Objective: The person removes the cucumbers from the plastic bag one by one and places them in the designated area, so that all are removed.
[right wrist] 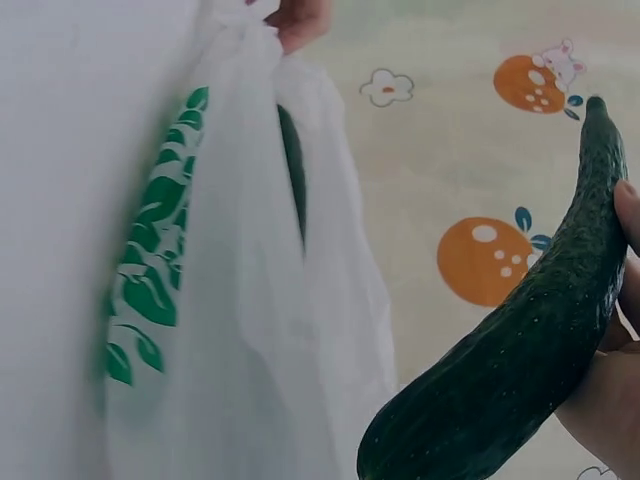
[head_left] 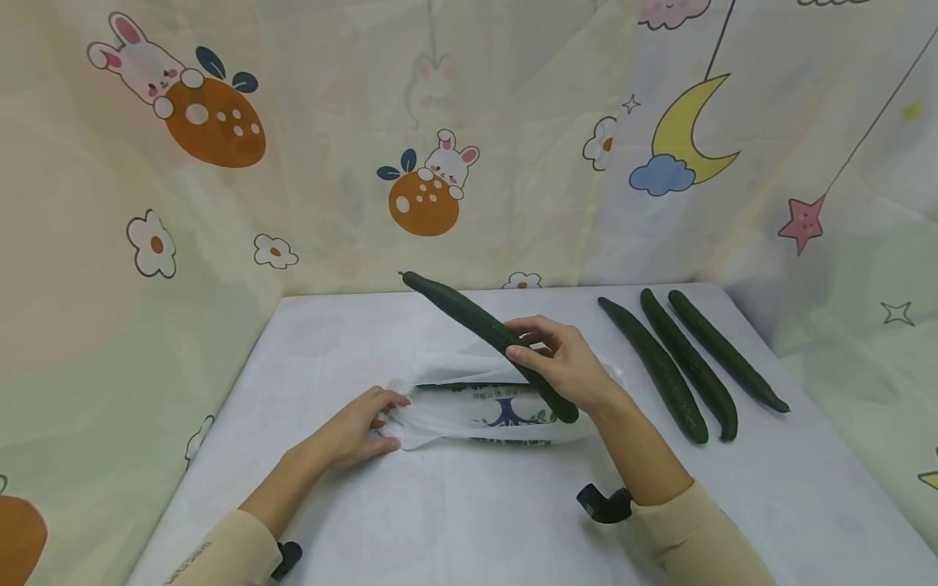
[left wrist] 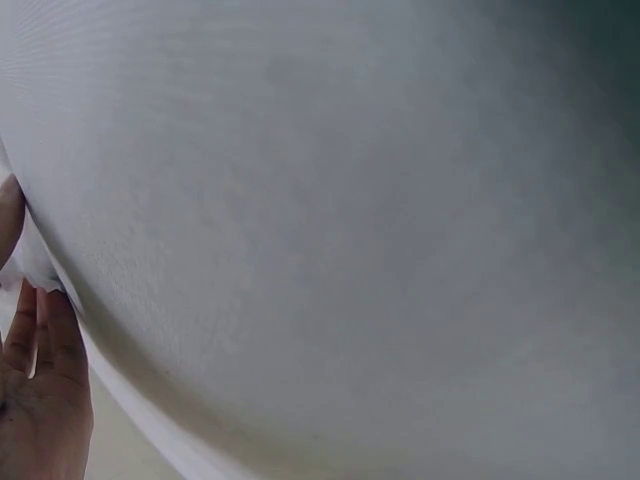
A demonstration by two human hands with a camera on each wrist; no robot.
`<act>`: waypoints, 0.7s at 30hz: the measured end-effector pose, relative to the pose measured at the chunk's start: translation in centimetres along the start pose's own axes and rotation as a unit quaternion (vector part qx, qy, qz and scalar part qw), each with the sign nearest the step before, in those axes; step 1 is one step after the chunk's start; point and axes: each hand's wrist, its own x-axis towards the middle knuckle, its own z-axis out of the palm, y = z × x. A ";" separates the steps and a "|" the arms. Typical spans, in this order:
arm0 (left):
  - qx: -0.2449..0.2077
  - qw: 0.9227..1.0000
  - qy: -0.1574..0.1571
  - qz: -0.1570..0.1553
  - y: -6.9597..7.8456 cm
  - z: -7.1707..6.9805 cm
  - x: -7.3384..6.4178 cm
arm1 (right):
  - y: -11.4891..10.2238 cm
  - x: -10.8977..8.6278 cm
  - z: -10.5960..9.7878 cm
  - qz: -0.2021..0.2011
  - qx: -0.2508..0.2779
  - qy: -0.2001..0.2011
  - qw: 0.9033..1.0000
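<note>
My right hand (head_left: 570, 365) grips a long dark green cucumber (head_left: 462, 309) between thumb and fingers, slanted over a white plastic bag (head_left: 432, 427). The cucumber's stem end points up to the far left, its thick end low over the bag's printed tree. With its fingertips at the bag's left end, my left hand (head_left: 348, 431) holds the thin plastic. A dark green strip (right wrist: 292, 160) shows through the slit in the bag in the right wrist view; the rest of it is hidden. Bag plastic fills most of the left wrist view, with left-hand fingers (left wrist: 60, 340) at its edge.
Three more cucumbers (head_left: 655, 366) lie side by side on the right part of the white table (head_left: 315, 342). Patterned cloth (head_left: 330, 163) hangs behind the table and along both sides. A black wrist-camera mount (head_left: 604, 505) sticks out by the right sleeve.
</note>
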 end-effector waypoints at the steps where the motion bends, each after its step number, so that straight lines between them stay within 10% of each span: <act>1: -0.003 1.000 0.002 0.005 -0.1 0.0 0.0 | -0.3 0.1 -0.2 0.002 0.005 0.007 1.000; 21: -0.007 1.000 -0.003 -0.009 -0.2 -0.2 -0.1 | -1.3 -1.4 -6.9 0.047 -0.046 0.155 0.986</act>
